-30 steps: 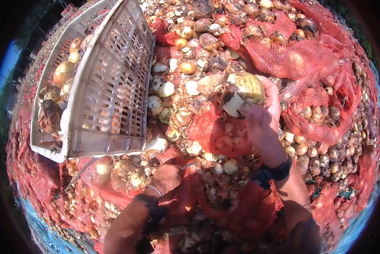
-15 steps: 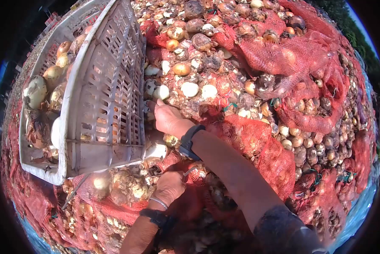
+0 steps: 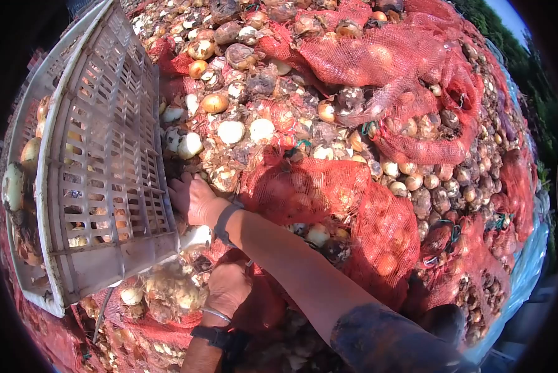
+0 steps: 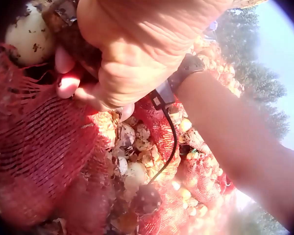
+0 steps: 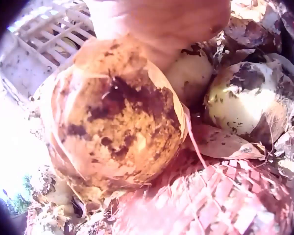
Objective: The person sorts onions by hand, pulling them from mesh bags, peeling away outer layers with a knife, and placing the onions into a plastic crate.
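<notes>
My right hand (image 3: 195, 200) reaches down among the onions at the foot of the white plastic crate (image 3: 111, 155), fingertips hidden there. Close under this hand in the right wrist view sits a large onion (image 5: 117, 127) with flaky, dark-stained yellow-brown skin; I cannot tell whether the fingers grip an onion. My left hand (image 3: 228, 289), below the right forearm, has curled fingers round a small tool whose thin metal tip (image 3: 250, 264) peeks out. Beside these fingers, the left wrist view shows red mesh netting (image 4: 44, 147) and a pale onion (image 4: 30, 39).
The tilted crate holds several onions (image 3: 14, 186) at the left. Red mesh bags (image 3: 385, 242) with onions inside lie to the right, and another mesh bag (image 3: 378, 56) spreads at the back. Loose onions (image 3: 231, 132) and dry skins cover the ground. Blue sheeting (image 3: 521, 267) edges the pile.
A second ago my right hand held a large pale onion over the mesh at right; it then swung left to the crate without that onion in view, and moved lower along its foot.
</notes>
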Demonstrator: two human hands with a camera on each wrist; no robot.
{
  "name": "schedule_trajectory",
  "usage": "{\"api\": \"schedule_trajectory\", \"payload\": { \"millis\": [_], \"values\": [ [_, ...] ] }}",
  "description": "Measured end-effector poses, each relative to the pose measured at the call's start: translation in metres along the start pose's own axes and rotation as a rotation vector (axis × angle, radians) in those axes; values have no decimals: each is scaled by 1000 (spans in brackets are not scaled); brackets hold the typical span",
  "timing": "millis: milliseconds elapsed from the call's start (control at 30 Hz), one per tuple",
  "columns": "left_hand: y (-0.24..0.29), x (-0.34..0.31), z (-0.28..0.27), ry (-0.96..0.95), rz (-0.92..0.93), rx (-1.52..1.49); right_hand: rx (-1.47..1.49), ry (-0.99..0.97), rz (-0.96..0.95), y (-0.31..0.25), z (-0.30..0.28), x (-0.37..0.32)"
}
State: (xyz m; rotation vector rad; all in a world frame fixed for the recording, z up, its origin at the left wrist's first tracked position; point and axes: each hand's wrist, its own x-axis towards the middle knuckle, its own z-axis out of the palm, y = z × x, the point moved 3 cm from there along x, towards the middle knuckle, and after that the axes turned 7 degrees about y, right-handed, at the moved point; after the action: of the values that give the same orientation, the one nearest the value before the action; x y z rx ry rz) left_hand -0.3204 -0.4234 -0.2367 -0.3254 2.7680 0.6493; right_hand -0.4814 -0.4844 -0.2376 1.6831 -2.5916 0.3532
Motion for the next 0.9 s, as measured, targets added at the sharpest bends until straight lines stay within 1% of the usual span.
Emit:
{"api": "schedule_trajectory", "payload": {
  "millis": [33, 67, 133, 200, 267, 333, 367, 400, 433, 467, 500, 533, 567, 600, 633, 667, 700, 733, 767, 800, 833, 867, 900],
  "values": [
    [2, 1, -1, 4, 7, -1, 64, -12, 29, 3, -1, -9],
    [2, 1, -1, 5, 7, 28, 55, -12, 26, 6, -9, -25],
    [3, 0, -2, 13, 4, 50, 443, 344, 236, 27, -40, -73],
    [5, -1, -1, -15, -7, 82, 906, 438, 458, 57, -64, -117],
    [4, -3, 1, -15, -30, 85, 1370, 674, 795, 88, -89, -161],
    [3, -1, 8, 45, 39, 123, 1749, 1125, 809, 111, -130, -185],
    [2, 0, 10, 50, 45, 126, 1691, 1220, 673, 111, -166, -182],
    [6, -1, 6, 14, 3, 136, 1623, 1316, 529, 108, -212, -173],
    [7, 0, 7, 32, 0, 133, 1597, 1345, 386, 95, -252, -152],
    [6, 1, 8, 44, -4, 132, 1570, 1371, 251, 83, -280, -128],
    [4, 0, 8, 45, 2, 159, 1582, 1363, 274, 86, -291, -101],
    [4, 1, 8, 44, 16, 180, 1347, 1248, 10, 87, -304, -70],
    [4, 1, 6, 58, 7, 133, 1102, 1103, -228, 86, -310, -47],
    [4, 0, 5, 68, -3, 78, 857, 928, -446, 83, -305, -40],
    [3, 1, 7, 64, -18, 64, 858, 902, -419, 97, -295, -53],
    [2, 3, 6, 67, -35, 58, 669, 818, -132, 122, -278, -73],
    [3, 3, 3, 29, -29, 79, 476, 722, 136, 147, -257, -97],
    [3, 3, 1, -7, -24, 105, 484, 617, 396, 159, -228, -137],
    [2, 4, 3, 19, -9, 106, 634, 346, 521, 175, -185, -173],
    [6, 5, 1, 2, -34, 136, 723, 204, 547, 180, -147, -212],
    [7, 5, 0, 7, -56, 128, 898, 62, 682, 170, -120, -250],
    [9, 6, 0, 17, -75, 123, 730, -50, 504, 151, -115, -276],
    [8, 7, 1, -2, -81, 150, 629, -156, 480, 140, -95, -296]
  ]
}}
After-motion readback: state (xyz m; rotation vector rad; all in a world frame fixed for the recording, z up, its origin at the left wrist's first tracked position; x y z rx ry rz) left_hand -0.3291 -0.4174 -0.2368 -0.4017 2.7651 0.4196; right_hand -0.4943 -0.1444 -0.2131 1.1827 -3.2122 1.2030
